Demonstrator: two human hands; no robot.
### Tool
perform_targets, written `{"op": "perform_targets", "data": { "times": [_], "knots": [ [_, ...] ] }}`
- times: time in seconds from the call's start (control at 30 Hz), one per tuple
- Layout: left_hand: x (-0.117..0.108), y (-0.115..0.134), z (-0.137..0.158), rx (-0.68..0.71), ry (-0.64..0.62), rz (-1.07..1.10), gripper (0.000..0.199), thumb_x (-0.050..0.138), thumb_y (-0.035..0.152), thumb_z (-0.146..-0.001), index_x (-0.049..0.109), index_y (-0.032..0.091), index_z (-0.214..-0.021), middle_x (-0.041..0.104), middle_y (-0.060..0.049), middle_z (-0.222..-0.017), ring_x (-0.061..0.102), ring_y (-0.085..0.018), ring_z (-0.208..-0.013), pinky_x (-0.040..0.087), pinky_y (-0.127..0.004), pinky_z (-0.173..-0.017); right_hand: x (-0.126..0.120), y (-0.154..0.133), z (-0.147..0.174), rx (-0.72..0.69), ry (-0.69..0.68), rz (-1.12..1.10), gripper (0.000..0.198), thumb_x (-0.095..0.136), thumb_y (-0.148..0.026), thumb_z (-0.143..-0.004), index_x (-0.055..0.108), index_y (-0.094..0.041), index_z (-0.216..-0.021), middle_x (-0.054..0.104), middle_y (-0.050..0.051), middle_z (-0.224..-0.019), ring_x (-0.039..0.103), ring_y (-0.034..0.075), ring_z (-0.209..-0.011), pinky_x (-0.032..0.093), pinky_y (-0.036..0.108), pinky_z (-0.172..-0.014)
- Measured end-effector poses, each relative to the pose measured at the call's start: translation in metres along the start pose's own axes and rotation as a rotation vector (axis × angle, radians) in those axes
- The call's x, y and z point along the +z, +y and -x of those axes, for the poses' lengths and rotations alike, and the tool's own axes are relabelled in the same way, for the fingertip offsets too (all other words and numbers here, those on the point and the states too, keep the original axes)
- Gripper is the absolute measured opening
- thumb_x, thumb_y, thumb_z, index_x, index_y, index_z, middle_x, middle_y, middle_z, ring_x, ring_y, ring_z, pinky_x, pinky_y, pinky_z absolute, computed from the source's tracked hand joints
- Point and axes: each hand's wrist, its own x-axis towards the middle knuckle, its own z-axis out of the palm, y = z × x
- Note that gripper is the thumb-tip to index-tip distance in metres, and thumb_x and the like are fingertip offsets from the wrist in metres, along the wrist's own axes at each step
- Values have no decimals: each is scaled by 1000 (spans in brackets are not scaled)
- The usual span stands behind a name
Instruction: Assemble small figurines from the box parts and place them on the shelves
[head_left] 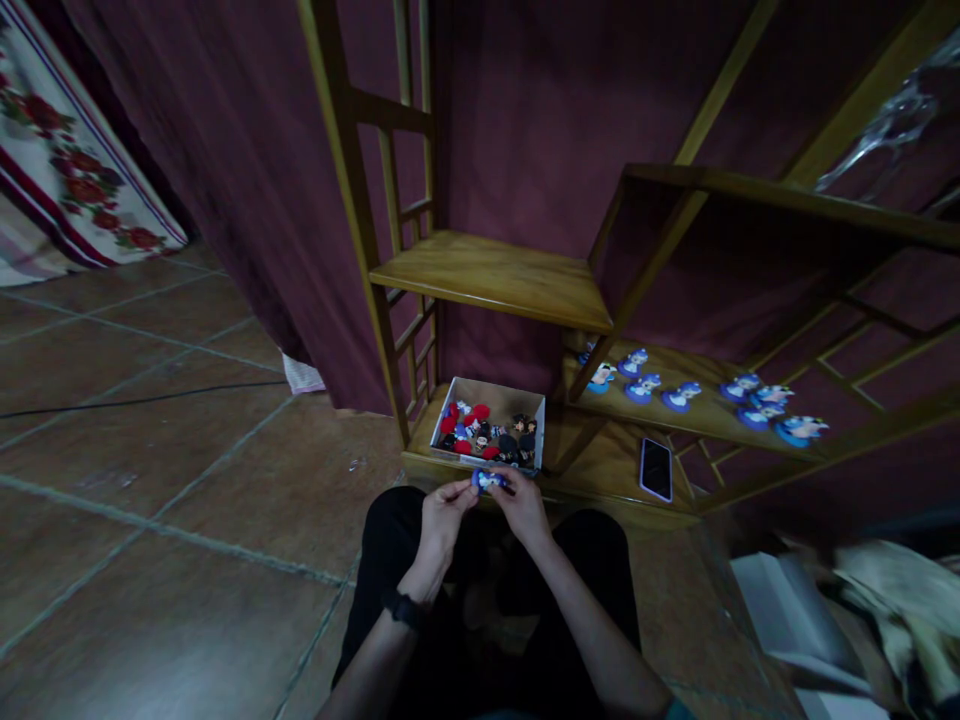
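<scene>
Between my two hands, just in front of the box, is a small blue-and-white figurine (490, 481) lying sideways. My left hand (447, 507) pinches one end of it, and the fingers of my right hand (520, 503) close on the other end. Beyond them a shallow white cardboard box (489, 386) sits on the bottom shelf, holding several small figurines with red, black and white parts. On the shelf to the right, several blue-and-white figurines (681, 397) stand on round bases. Fine details of the held figurine are too small to make out.
The wooden shelf unit (495, 275) rises ahead, with upright posts and a purple curtain (517, 130) behind. A phone (656, 470) lies on the lower board at right. A black cable (142, 401) crosses the tiled floor at left; a pale box (795, 610) sits at lower right.
</scene>
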Motion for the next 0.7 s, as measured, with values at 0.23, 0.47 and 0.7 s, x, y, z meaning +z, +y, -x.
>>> {"op": "perform_targets", "data": {
  "times": [0.23,0.47,0.7],
  "knots": [
    [1,8,1,-25,-21,-30,29,79,25,-50,72,12,-75,70,-5,-72,60,-12,-66,48,-25,-69,-2,-6,2,-19,-7,-39,24,59,-28,-73,65,-25,-96,70,1,-94,65,19,-85,51,33,-79],
    [0,15,5,-77,-31,14,31,80,23,-49,72,11,-76,70,-6,-71,61,-13,-66,48,-25,-70,-11,-16,0,-74,-78,70,24,58,-26,-75,64,-28,-98,70,-1,-94,65,19,-87,50,35,-82],
    [4,20,8,-29,-2,19,26,80,23,-49,71,12,-71,70,-6,-69,61,-13,-63,47,-26,-69,-7,-20,1,-51,-42,45,25,59,-26,-74,64,-27,-99,70,1,-96,65,20,-85,52,36,-79]
  ]
}}
